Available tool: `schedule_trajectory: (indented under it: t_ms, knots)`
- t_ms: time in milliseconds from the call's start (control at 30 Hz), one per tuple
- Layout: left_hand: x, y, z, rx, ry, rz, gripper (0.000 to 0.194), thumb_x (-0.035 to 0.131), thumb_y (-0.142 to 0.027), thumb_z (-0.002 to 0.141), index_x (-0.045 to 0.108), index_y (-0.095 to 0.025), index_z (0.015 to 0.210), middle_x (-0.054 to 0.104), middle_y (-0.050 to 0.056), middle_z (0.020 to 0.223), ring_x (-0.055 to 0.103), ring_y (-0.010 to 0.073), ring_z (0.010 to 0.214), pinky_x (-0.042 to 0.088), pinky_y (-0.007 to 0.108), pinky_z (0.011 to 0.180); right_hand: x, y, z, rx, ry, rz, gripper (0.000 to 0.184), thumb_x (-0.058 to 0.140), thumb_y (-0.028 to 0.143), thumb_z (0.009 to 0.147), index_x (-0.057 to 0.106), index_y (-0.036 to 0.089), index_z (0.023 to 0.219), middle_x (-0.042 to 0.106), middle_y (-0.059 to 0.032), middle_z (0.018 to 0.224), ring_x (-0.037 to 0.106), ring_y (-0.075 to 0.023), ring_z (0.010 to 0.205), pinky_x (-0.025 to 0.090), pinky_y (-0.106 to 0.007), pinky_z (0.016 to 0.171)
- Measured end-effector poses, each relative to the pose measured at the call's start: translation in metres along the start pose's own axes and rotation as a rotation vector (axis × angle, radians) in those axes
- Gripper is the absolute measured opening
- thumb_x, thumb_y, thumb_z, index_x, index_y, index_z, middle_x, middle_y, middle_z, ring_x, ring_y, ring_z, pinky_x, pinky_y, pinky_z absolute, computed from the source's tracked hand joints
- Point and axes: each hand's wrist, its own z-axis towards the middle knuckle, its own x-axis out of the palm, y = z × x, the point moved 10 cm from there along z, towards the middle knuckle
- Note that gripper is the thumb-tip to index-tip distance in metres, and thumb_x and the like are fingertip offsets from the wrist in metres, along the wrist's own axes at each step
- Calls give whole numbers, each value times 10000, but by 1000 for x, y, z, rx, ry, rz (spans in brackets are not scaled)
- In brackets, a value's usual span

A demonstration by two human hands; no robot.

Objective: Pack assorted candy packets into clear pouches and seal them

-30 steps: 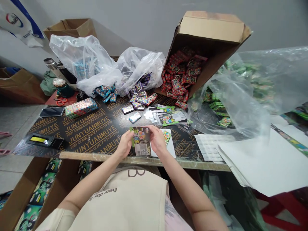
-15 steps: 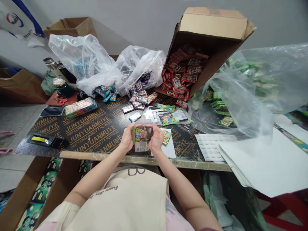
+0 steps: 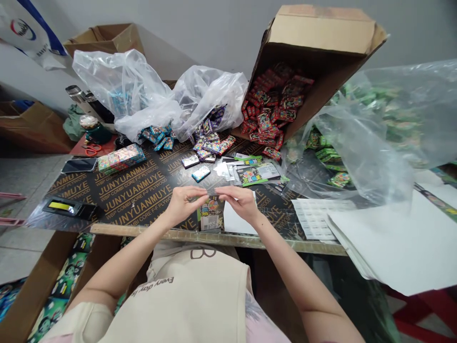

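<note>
Both hands meet over a small printed plastic pouch at the table's front edge. My left hand has its fingers stretched together toward the right, thumb beneath, pinching near the pouch's top left. From the other side, my right hand pinches near its top right. Fingertips partly hide the pouch's upper edge. White paper lies under and beside my right hand. Just beyond the hands are a small blue-and-white packet and more flat printed pouches.
An open carton of red packets leans at the back. Clear bags spill purple and blue packets; another bag holds green ones. A label sheet, white sheets, scissors, a phone and a black tool surround the workspace.
My hands have shifted from the pouch's sides to its top, wrists spread wider and fingertips pointing at each other. The green packet on the white paper no longer shows.
</note>
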Motion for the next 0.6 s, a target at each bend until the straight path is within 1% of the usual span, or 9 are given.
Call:
schedule_trajectory:
  t_ms: [67,100,200,233,300,367,467,533,600]
  knots:
    - [-1,2,1,-22,8,-7,106,774,-312,656,779,-230,724,757,70,808,689,248,768,523,361,798,1,1,-4,0,-2,-6,168,656,404,809,760,291,876,749,-27,949,698,-234,878,541,-411,854]
    - [-2,6,3,-53,11,-22,123,780,-317,647,778,-218,719,754,69,773,685,242,731,530,350,755,0,0,-5,23,-17,-2,163,667,399,801,761,289,878,751,-26,936,699,-233,856,549,-406,833]
    - [0,18,7,-162,33,-58,171,799,-312,606,768,-169,695,732,67,670,662,217,616,526,312,632,0,0,-5,130,-57,47,156,691,383,781,764,266,854,752,-25,830,686,-205,705,567,-357,691]
    - [1,19,7,-180,38,-56,167,799,-303,602,762,-160,679,724,66,647,654,211,594,520,304,611,0,0,-4,163,-61,68,152,697,378,774,764,256,833,747,-23,791,674,-194,658,563,-341,651]
    - [2,14,7,-163,31,-15,135,780,-283,619,752,-155,652,715,67,629,646,203,580,513,299,601,1,0,-3,202,-64,99,147,704,372,766,762,239,792,737,-22,741,659,-183,614,558,-330,622]
    - [3,4,3,-96,16,39,100,752,-266,648,752,-167,653,720,71,658,651,207,611,517,308,633,0,0,-4,198,-64,98,150,695,370,774,761,236,786,738,-30,748,670,-193,639,565,-344,648]
    - [5,-6,-8,-2,7,52,71,755,-269,648,758,-204,677,746,84,803,678,232,748,528,345,771,-3,1,-12,116,-68,45,149,678,378,794,762,262,836,752,-47,899,698,-232,810,562,-407,798]
    - [4,-4,-15,6,2,28,93,768,-288,645,764,-226,713,748,88,908,685,244,837,517,361,852,-3,0,-21,61,-78,8,163,678,386,796,756,285,896,731,-47,1038,686,-246,939,530,-438,900]
    - [4,3,-17,-12,2,8,113,772,-302,655,767,-236,747,745,88,950,685,247,877,509,371,887,-1,-2,-29,43,-102,-14,177,655,391,815,748,300,934,713,-42,1095,673,-241,989,515,-439,937]
